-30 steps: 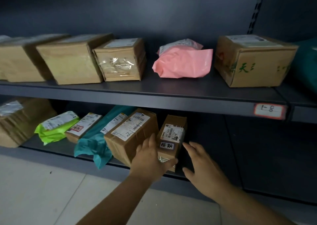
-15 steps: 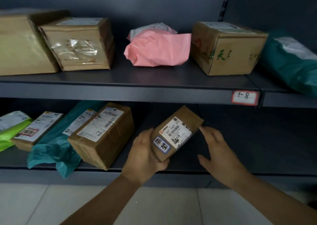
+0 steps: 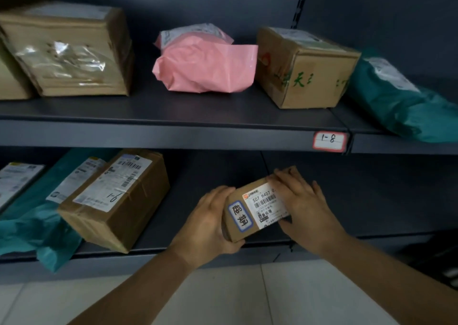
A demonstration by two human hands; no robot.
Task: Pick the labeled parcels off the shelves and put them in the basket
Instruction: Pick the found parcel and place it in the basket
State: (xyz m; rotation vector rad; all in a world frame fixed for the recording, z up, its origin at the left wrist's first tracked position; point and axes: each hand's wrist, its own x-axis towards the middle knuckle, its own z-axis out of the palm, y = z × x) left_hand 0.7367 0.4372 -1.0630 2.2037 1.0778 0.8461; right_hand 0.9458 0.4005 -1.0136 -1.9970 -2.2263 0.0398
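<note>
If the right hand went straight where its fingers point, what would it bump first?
The right hand holds the small box; past it only dark space on the lower shelf shows, probably free to the back; depth is unclear.

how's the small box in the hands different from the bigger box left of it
The small box is held by the left hand and right hand; the bigger box lies untouched. The small box has a blue-bordered sticker; the bigger box shows none. Both are brown cardboard.
</note>
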